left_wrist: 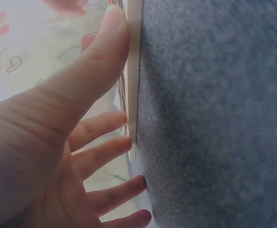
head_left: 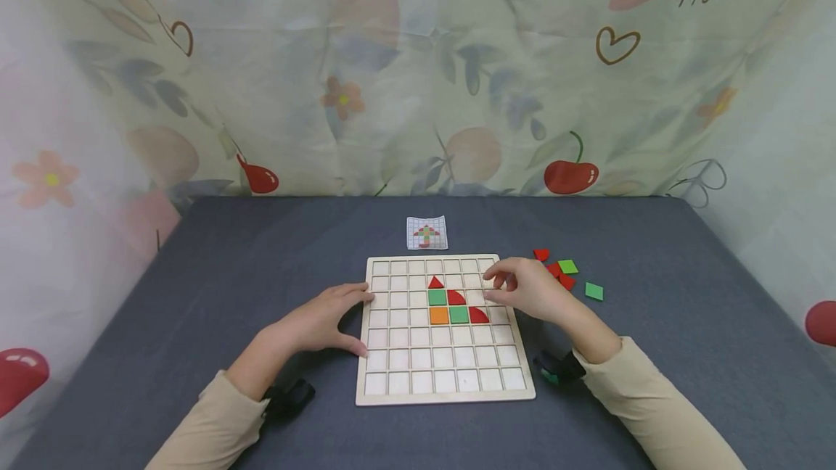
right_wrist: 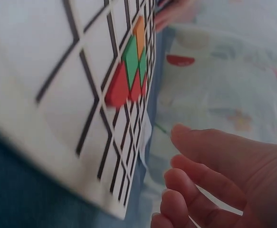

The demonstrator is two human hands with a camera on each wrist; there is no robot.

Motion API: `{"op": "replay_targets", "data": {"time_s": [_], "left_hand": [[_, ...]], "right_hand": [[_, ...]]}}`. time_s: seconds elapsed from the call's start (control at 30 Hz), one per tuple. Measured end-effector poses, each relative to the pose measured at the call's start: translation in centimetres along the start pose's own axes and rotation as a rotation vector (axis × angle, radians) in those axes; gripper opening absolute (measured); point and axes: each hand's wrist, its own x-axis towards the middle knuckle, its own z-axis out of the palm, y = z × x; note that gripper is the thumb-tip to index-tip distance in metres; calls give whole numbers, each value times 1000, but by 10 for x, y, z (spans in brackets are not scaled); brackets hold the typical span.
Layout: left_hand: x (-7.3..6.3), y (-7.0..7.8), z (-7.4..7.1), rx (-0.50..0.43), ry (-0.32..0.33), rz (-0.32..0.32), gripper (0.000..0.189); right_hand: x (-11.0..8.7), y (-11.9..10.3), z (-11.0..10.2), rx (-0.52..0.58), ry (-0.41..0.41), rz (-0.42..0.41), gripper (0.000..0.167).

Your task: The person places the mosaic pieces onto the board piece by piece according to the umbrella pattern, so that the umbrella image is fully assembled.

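A pale wooden grid board (head_left: 398, 357) lies on the dark cloth. Set in its cells are a red triangle (head_left: 435, 283), two green squares, an orange square (head_left: 439, 315) and two red quarter-circle pieces (head_left: 480, 315). At the board's left side is my left hand (head_left: 320, 320), thumb and fingers spread, their tips at the edge; the left wrist view shows them along the rim (left_wrist: 133, 85). My right hand (head_left: 532, 287) hovers over the board's upper right part, fingers loosely bent. In the right wrist view a gap shows between thumb (right_wrist: 209, 147) and fingers, with nothing held.
Behind the board lies a small pattern card (head_left: 427, 233) with a coloured figure on a grid. Loose red and green pieces (head_left: 567, 267) are scattered right of the board, with one green square (head_left: 594, 291) apart from them. A printed curtain (head_left: 405, 93) hangs behind the table.
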Motion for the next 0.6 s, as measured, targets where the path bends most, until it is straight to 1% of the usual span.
{"op": "replay_targets", "data": {"time_s": [0.07,0.2,0.43,0.6], "left_hand": [[0,0,0,-1,1,2,87],[0,0,0,2,1,-2,87],[0,0,0,2,-1,-13,88],[0,0,0,3,-3,-13,88]], "right_hand": [[-2,7,-6,-3,27,0,28],[-7,20,-19,4,70,29,27],[-12,45,-38,26,85,131,30],[-15,61,-47,34,92,179,32]]}}
